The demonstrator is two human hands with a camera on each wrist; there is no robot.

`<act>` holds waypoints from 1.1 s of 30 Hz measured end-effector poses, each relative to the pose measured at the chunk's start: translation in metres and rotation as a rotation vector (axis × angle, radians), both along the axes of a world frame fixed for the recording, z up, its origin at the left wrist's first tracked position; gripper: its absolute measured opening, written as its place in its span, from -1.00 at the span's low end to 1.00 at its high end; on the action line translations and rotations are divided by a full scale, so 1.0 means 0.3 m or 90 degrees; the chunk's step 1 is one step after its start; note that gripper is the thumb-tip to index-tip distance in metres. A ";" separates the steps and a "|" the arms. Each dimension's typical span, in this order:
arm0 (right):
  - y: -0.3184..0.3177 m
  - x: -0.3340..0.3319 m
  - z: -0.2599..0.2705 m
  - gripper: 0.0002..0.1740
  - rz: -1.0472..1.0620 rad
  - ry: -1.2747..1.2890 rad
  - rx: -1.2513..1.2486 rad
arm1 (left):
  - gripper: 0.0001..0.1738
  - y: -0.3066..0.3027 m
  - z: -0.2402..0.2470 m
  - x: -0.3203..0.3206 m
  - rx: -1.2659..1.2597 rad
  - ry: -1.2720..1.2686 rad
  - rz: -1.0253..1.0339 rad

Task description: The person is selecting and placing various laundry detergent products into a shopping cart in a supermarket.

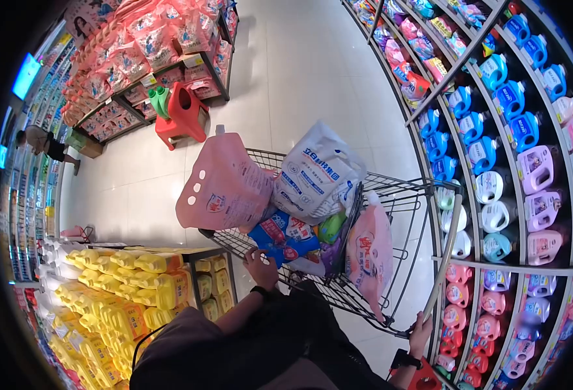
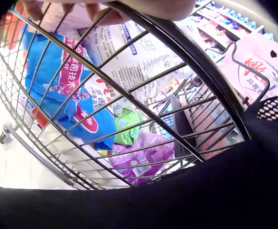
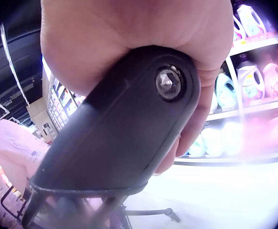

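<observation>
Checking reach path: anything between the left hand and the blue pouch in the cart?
Yes: the cart's wire wall. The left hand grips its wires from outside, and the blue pouch lies just behind them, inside.

Left hand [image 1: 261, 266] reaches forward on a bare, bent forearm [image 1: 233, 316] with a dark band at the wrist. Its fingers [image 2: 101, 14] hook over the cart rim [image 2: 191, 67] from above. Right hand [image 1: 421, 333] sits to the right of the left hand and nearer the body, wrist also banded. It is closed round the end of the handle [image 3: 120, 124], palm and fingers wrapped over its top.
</observation>
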State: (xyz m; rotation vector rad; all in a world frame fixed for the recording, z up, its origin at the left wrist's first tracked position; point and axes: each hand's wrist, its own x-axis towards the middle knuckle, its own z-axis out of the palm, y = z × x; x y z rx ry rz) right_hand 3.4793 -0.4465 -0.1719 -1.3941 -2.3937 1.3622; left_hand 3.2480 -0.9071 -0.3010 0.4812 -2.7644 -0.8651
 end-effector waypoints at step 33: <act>0.125 -0.906 -0.016 -0.52 -0.092 0.093 0.102 | -0.79 0.116 -0.117 -1.057 -0.093 -0.147 -0.085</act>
